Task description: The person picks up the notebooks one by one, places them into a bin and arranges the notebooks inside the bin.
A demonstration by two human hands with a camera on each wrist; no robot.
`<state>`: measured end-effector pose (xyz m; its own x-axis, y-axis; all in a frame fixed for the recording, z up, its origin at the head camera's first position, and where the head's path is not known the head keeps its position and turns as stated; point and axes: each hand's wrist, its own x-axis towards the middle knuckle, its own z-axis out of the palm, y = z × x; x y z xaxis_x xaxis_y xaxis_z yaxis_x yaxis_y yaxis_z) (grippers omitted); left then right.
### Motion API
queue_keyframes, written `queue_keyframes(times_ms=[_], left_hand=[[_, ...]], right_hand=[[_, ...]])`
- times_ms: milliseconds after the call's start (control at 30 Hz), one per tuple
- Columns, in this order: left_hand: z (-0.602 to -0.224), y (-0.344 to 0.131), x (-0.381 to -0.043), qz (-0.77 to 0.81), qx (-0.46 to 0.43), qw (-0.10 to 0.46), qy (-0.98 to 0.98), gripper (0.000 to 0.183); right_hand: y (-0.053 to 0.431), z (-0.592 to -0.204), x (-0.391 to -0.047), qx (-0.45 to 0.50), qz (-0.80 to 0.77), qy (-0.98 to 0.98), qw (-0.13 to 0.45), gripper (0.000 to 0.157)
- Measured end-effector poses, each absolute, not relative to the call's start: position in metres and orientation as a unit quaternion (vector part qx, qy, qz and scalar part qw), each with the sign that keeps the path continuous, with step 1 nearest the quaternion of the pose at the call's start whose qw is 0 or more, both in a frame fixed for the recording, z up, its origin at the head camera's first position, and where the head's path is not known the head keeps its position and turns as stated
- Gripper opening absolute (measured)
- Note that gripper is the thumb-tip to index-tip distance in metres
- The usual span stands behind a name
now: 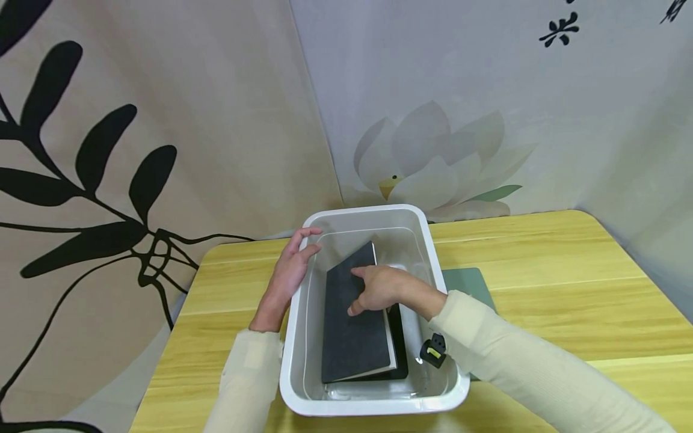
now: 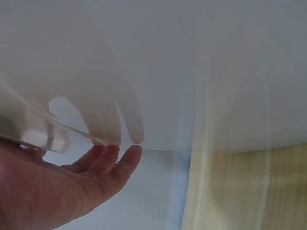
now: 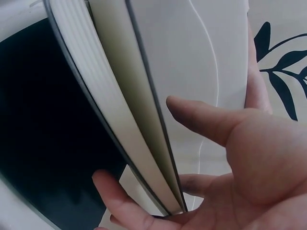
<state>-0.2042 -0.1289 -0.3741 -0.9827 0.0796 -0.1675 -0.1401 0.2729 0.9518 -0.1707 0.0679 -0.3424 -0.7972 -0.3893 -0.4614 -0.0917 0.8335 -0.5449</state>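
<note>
A white plastic basin [image 1: 373, 406] stands on the wooden table. Inside lies a dark-covered notebook [image 1: 354, 337], tilted, its pale page edges facing right. Beneath it shows a flat black object [image 1: 402, 346]. My left hand [image 1: 289, 273] grips the basin's left rim; in the left wrist view its fingers [image 2: 125, 165] touch the smooth outer wall. Over the notebook's right side reaches my right hand [image 1: 381, 287], thumb and fingers spread apart. In the right wrist view the notebook's pages [image 3: 103, 91] fan slightly, with the fingertips [image 3: 108, 184] around its lower end.
A green flat sheet [image 1: 468, 282] lies on the table [image 1: 568, 288], partly hidden behind the basin's right side and my right sleeve. A small black device [image 1: 433, 350] sits on my right wrist. Patterned curtains [image 1: 238, 120] hang close behind the table's far edge.
</note>
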Motion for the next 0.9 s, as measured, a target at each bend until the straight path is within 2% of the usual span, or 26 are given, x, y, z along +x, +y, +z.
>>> queue_keyframes(times_ms=[900], left_hand=[[-0.3774,-0.1282,-0.2044,0.601,-0.014,0.089,0.794,0.034]], right_hand=[[0.0684,-0.347,-0.1706,-0.119,-0.248,0.916,0.292,0.089]])
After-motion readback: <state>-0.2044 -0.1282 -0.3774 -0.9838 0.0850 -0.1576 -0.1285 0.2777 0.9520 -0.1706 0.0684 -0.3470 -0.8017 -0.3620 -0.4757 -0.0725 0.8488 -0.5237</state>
